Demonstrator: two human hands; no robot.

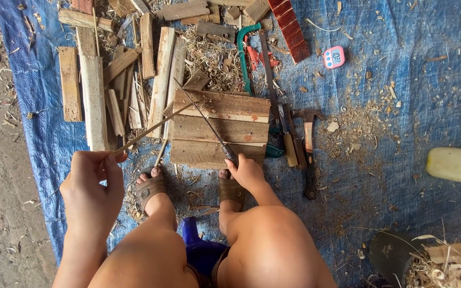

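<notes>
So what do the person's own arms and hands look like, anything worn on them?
Both arms are bare up to the frame edge: no sleeves and no gloves. The left hand and right hand show no rings, watch or bands in this view. The only clothing in sight is lower down: brown sandals and blue shorts.

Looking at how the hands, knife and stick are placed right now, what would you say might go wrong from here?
1. The right hand holds a long knife whose blade crosses the thin stick held by the left hand; a slip could send the blade towards those fingers.
2. Both feet in open sandals sit just below the wooden board, so a dropped blade may reach the toes.
3. The hammer and other loose tools lie close by and could be knocked.
</notes>
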